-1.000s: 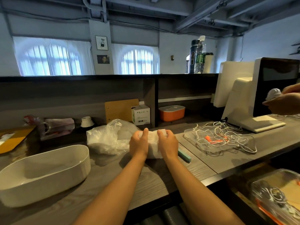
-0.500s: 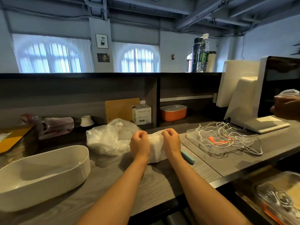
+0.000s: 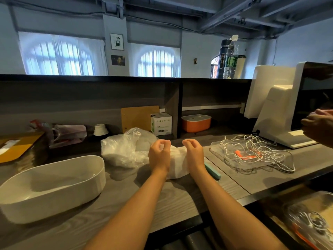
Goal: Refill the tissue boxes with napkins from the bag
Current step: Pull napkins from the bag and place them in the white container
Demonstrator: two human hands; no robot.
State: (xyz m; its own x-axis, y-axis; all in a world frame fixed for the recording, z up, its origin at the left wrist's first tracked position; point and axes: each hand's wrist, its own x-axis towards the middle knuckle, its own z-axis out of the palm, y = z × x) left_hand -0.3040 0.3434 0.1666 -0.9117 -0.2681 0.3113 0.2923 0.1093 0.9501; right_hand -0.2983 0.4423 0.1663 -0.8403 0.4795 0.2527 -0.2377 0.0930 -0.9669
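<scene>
A white pack of napkins (image 3: pixel 177 164) lies on the grey wooden counter, partly inside a crumpled clear plastic bag (image 3: pixel 124 150). My left hand (image 3: pixel 159 154) and my right hand (image 3: pixel 193 152) hover over the top of the pack, a little apart. Each has thumb and fingers curled into a pinch, apparently on the pack's thin wrapper. An open white oval tissue box (image 3: pixel 54 183) stands empty at the left. An orange tissue box with a white lid (image 3: pixel 196 122) sits on the shelf behind.
A teal bar (image 3: pixel 212 171) lies right of the pack. Beyond it sits a clear tray of tangled white cables (image 3: pixel 252 152). A white point-of-sale terminal (image 3: pixel 281 109) stands far right, with another person's hands (image 3: pixel 319 127) beside it. A small white carton (image 3: pixel 161 123) and a wooden board (image 3: pixel 139 118) stand at the back.
My hands went from gripping the pack's sides to pinching at its top, then lifted and drew slightly apart. The other person's hands shifted lower at the right.
</scene>
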